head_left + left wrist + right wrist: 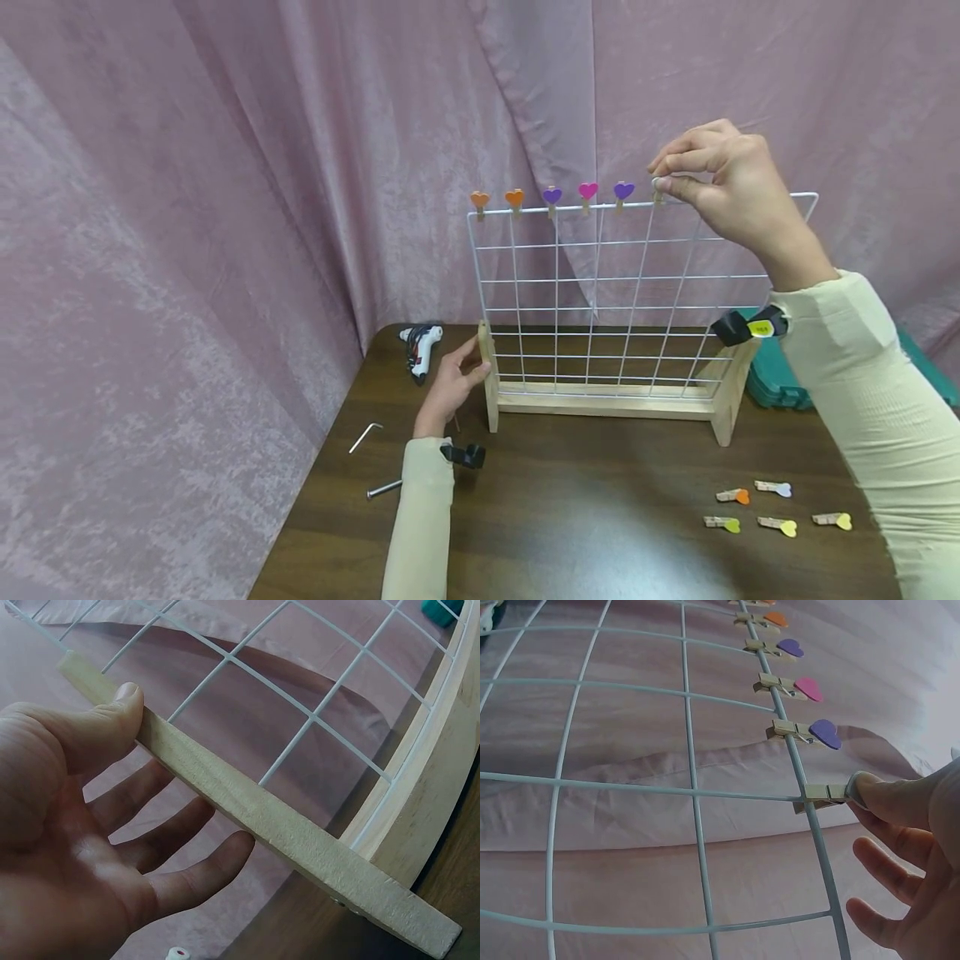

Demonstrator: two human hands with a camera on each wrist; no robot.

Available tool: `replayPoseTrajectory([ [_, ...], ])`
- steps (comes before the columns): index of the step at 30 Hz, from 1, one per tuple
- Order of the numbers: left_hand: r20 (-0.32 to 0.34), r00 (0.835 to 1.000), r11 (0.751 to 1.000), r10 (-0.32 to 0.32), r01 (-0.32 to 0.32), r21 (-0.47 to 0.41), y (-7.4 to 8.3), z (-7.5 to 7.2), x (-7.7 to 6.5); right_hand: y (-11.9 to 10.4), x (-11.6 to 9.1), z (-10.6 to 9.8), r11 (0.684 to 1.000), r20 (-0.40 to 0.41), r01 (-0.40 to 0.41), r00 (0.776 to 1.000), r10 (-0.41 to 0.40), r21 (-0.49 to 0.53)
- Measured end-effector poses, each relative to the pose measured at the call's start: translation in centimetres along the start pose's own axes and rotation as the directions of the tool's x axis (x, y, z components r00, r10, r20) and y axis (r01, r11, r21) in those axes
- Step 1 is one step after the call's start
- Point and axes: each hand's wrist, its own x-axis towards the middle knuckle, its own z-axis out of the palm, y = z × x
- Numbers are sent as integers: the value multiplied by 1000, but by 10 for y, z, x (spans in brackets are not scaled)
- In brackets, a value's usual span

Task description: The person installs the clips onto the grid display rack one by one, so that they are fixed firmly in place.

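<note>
A white wire grid stands upright in a wooden stand. Along its top wire sit several wooden clothespins with hearts, among them a pink-hearted clothespin and a purple-hearted clothespin. My right hand pinches another clothespin at the top wire, to the right of that row; the thumb covers most of its pale heart. In the right wrist view its jaws straddle the wire. My left hand holds the stand's left upright, thumb on one side and fingers on the other.
Several loose heart clothespins, such as an orange one, lie on the table at front right. A white glue gun, a hex key and a bolt lie left. A teal case sits behind the right arm.
</note>
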Motion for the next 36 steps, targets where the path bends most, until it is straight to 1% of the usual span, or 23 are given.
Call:
replayPoseTrajectory([
  [8, 1, 1000, 1000, 27, -27, 2, -1, 0, 0, -2, -1, 2, 1000, 7, -28, 1000, 28, -12],
  [14, 1, 1000, 1000, 29, -29, 10, -1, -1, 0, -1, -2, 3, 999, -5, -36, 999, 36, -26],
  [17, -7, 999, 999, 32, -32, 14, -1, -2, 0, -3, -2, 1, 996, 37, -86, 995, 87, -39],
  [21, -11, 1000, 1000, 29, -29, 9, -1, -4, 1, -6, -3, -5, 987, 84, -154, 984, 157, -44],
  [24, -12, 1000, 1000, 17, -17, 2, -2, -6, 2, -6, -9, -10, 986, 86, -161, 983, 164, -35],
  [27, -9, 1000, 1000, -1, 1, 0, -3, -6, 2, -6, -20, -16, 993, 59, -104, 993, 107, -50],
  [30, -7, 1000, 1000, -12, 12, 6, -3, -4, 5, -6, -33, -22, 997, 16, -4, 1000, 5, -83],
  [32, -4, 1000, 1000, -11, 11, 5, -4, -3, 6, -6, -42, -25, 994, -20, 64, 998, -66, -94],
  [33, -4, 1000, 1000, -9, 9, 6, -3, -3, 8, -5, -47, -27, 990, -24, 94, 995, -97, -104],
  [36, -1, 1000, 1000, 1, -1, 10, -3, -2, 10, -4, -63, -32, 984, -52, 148, 987, -154, -103],
])
